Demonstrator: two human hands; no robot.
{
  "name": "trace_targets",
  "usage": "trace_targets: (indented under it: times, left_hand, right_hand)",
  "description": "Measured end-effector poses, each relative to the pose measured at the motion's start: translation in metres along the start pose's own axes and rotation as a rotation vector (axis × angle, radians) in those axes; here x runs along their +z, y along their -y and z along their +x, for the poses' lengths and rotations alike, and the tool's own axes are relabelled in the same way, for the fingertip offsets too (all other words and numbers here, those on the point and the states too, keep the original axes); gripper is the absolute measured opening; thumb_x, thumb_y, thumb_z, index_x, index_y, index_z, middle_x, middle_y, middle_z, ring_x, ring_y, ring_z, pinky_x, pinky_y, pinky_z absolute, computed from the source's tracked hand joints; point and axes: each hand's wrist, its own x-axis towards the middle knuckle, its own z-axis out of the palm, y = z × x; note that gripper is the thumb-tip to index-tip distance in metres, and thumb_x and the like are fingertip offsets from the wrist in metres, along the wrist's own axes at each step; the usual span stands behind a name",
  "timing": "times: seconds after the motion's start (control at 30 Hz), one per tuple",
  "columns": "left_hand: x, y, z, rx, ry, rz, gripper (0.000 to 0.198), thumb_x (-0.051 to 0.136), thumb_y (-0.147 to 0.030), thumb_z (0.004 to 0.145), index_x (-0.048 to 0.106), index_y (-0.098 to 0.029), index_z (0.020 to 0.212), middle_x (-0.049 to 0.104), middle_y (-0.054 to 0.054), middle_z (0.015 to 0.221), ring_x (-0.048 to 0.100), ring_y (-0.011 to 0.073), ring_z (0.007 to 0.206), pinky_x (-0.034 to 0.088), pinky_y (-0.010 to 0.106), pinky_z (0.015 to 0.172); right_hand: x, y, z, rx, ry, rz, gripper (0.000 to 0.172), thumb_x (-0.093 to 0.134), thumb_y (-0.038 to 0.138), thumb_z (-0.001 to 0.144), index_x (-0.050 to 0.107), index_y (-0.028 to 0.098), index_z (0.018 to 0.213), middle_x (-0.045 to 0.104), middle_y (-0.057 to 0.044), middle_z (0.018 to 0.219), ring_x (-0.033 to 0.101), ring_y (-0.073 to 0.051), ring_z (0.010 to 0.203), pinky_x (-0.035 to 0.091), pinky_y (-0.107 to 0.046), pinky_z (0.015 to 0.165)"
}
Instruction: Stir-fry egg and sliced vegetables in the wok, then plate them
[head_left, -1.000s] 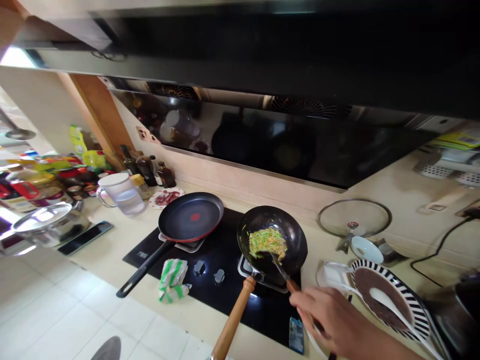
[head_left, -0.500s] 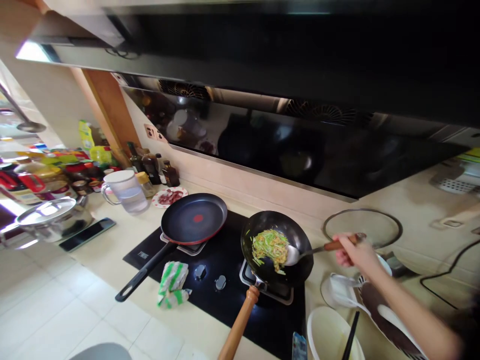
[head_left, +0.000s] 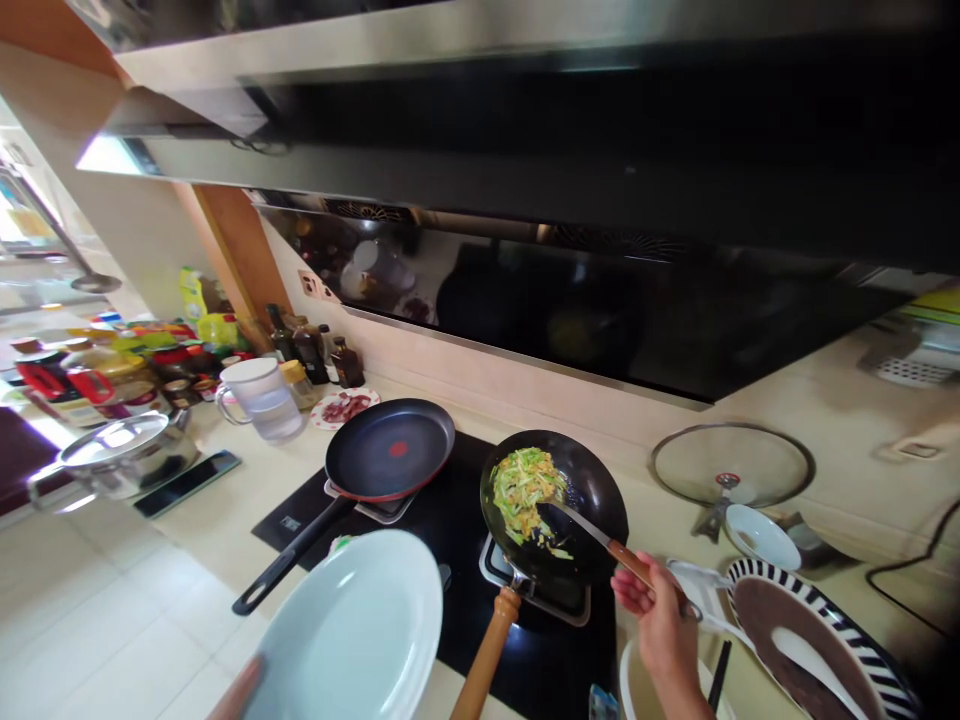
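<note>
My right hand (head_left: 651, 600) is closed around the wooden handle of a spatula (head_left: 589, 525). The spatula's head is in the wok (head_left: 592, 490), among chopped green vegetables mixed with yellow bits (head_left: 529, 490) that look like egg. At the bottom of the view my left hand (head_left: 238, 690) grips the left edge of a pale blue plate (head_left: 352, 630). Tilted, the plate hangs in front of the stove, left of the wok's wooden handle (head_left: 487, 650). Most of the left hand is hidden by the plate and the frame edge.
A black frying pan (head_left: 390, 450) sits on the left burner, its handle pointing toward me. Behind it are a plate of sliced meat (head_left: 345, 408) and a water jug (head_left: 262, 400). A glass lid (head_left: 731, 465) leans at the back right, near a striped-rim dish (head_left: 795, 640).
My left hand has come into view with the plate, which covers the green-striped cloth. My right hand has moved lower and nearer, and the vegetables are gathered at the wok's left side.
</note>
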Motion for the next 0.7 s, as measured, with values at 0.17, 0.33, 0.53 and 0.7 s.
trace_targets:
  times: [0.17, 0.33, 0.53, 0.7]
  left_hand:
    - [0.005, -0.045, 0.007, -0.018, 0.266, -0.066, 0.056, 0.053, -0.053, 0.081, 0.050, -0.022, 0.128, 0.070, 0.005, 0.084, 0.065, 0.0228, 0.065, 0.056, 0.033, 0.055]
    - [0.062, -0.086, 0.015, 0.089, 0.397, -0.108, 0.039, 0.045, -0.036, 0.089, 0.044, -0.031, 0.129, 0.063, 0.001, 0.090, 0.061, 0.0154, 0.061, 0.056, 0.031, 0.057]
    - [0.121, -0.108, 0.032, 0.217, 0.505, -0.078, 0.032, 0.045, -0.029, 0.088, 0.044, -0.028, 0.120, 0.056, 0.002, 0.087, 0.061, 0.0152, 0.063, 0.058, 0.033, 0.057]
    - [0.192, -0.094, 0.028, 0.153, 0.665, -0.155, 0.025, 0.045, -0.024, 0.087, 0.044, -0.024, 0.111, 0.055, 0.003, 0.084, 0.061, 0.0151, 0.064, 0.059, 0.035, 0.057]
  right_hand:
    - [-0.017, 0.018, -0.001, -0.036, -0.010, -0.047, 0.060, 0.074, 0.052, 0.058, 0.058, 0.013, 0.101, 0.069, -0.003, 0.058, 0.067, -0.021, 0.056, 0.054, -0.026, 0.050]
    - [-0.027, 0.043, -0.002, -0.068, -0.048, -0.070, 0.057, 0.073, 0.051, 0.058, 0.059, 0.014, 0.098, 0.069, -0.004, 0.057, 0.066, -0.021, 0.053, 0.053, -0.026, 0.048]
    - [-0.030, 0.107, -0.003, -0.113, -0.023, -0.092, 0.047, 0.073, 0.043, 0.059, 0.060, 0.016, 0.095, 0.069, -0.004, 0.058, 0.066, -0.021, 0.051, 0.053, -0.027, 0.045]
    - [-0.018, 0.166, -0.003, -0.132, 0.025, -0.190, 0.043, 0.070, 0.040, 0.059, 0.060, 0.017, 0.093, 0.068, -0.005, 0.055, 0.064, -0.019, 0.047, 0.052, -0.025, 0.042]
